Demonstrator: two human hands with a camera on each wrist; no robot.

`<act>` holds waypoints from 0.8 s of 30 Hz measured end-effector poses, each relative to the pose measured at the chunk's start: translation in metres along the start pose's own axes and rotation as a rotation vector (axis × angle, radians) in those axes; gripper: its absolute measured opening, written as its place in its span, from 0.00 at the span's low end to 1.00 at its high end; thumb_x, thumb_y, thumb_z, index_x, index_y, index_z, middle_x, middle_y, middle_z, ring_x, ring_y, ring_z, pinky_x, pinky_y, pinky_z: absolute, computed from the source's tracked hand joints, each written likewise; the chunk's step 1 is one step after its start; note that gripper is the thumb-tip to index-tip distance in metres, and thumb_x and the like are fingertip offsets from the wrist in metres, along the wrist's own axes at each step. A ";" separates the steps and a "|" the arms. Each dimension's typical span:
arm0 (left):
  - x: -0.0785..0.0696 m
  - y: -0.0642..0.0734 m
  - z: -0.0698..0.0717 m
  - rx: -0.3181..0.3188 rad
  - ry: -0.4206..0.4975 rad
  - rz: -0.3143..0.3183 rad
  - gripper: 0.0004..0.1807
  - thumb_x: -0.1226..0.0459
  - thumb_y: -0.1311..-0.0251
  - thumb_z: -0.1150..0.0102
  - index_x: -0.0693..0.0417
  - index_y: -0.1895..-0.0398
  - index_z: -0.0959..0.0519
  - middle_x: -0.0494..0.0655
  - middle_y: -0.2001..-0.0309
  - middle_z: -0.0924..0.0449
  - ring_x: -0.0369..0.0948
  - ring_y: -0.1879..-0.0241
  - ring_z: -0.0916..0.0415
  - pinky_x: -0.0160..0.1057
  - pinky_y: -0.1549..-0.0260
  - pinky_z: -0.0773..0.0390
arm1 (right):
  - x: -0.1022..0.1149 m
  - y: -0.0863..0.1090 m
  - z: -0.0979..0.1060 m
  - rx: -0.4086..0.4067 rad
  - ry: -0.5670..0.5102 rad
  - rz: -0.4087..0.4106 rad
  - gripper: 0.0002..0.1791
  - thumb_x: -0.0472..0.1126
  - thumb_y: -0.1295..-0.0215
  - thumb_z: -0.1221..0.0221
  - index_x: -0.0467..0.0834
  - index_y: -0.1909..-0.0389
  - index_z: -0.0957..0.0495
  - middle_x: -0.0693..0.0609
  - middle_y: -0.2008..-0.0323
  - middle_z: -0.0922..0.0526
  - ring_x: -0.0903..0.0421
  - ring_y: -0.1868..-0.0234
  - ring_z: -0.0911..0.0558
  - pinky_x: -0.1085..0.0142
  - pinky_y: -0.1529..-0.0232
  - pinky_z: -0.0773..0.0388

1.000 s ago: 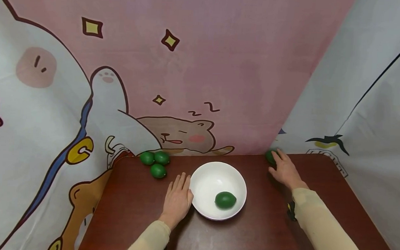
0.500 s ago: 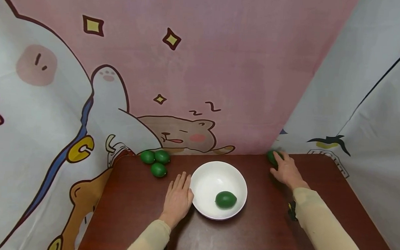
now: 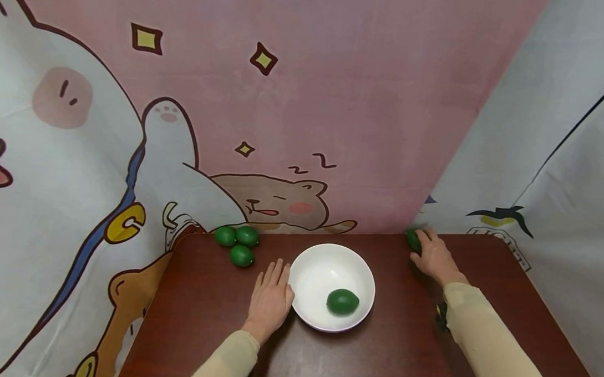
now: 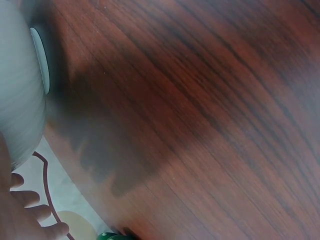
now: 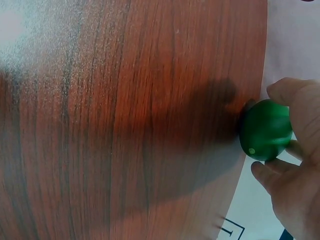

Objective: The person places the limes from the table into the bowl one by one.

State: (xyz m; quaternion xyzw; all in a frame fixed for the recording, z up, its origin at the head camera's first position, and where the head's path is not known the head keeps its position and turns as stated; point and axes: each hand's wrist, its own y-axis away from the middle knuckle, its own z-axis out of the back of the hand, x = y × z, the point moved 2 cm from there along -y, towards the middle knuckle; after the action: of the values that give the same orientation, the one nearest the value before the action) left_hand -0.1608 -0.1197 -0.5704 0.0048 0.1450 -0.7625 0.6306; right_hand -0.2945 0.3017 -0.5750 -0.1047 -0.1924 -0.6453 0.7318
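My left hand (image 3: 270, 301) lies with straight fingers against the left side of a white bowl (image 3: 312, 283). In the left wrist view its fingertips show below the curved bowl wall (image 4: 20, 85). One green lime (image 3: 342, 302) sits inside the bowl, toward its near right side. At the table's far edge, right of the bowl, my right hand (image 3: 434, 261) holds another green lime (image 3: 413, 240). The right wrist view shows that lime (image 5: 265, 131) between thumb and curled fingers, right at the edge; the hand covers part of it.
Three more limes (image 3: 242, 256) sit together at the far left of the brown wooden table (image 3: 203, 312). Directly behind the table's far edge hangs a cartoon-printed cloth (image 3: 354, 129), which also runs along both sides.
The fingers of my right hand have drawn in a little around the lime at the far edge. The left hand and bowl stay put; the head view has shifted slightly.
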 end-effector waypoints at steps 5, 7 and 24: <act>0.000 0.000 -0.001 -0.004 -0.007 -0.002 0.27 0.59 0.26 0.52 0.56 0.27 0.28 0.55 0.25 0.32 0.54 0.26 0.35 0.60 0.31 0.33 | 0.000 0.002 -0.001 0.005 0.006 0.019 0.40 0.39 0.28 0.41 0.27 0.24 0.47 0.25 0.25 0.49 0.21 0.29 0.45 0.28 0.36 0.38; 0.000 0.000 -0.001 -0.006 -0.011 -0.004 0.27 0.59 0.26 0.52 0.56 0.27 0.28 0.55 0.25 0.32 0.54 0.26 0.35 0.60 0.31 0.32 | 0.000 0.002 -0.002 0.008 0.005 0.027 0.39 0.38 0.28 0.41 0.27 0.24 0.47 0.24 0.26 0.49 0.21 0.29 0.44 0.28 0.36 0.38; 0.000 0.000 -0.001 0.010 -0.020 0.000 0.27 0.58 0.25 0.53 0.55 0.26 0.29 0.55 0.25 0.33 0.53 0.25 0.36 0.59 0.31 0.33 | 0.005 0.009 -0.006 -0.020 0.038 0.045 0.32 0.33 0.30 0.40 0.28 0.29 0.39 0.23 0.33 0.36 0.23 0.36 0.33 0.31 0.40 0.30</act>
State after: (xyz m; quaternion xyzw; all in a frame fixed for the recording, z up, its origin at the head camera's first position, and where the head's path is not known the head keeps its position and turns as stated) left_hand -0.1612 -0.1194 -0.5709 0.0001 0.1349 -0.7630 0.6321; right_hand -0.2844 0.2963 -0.5774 -0.1039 -0.1695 -0.6326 0.7485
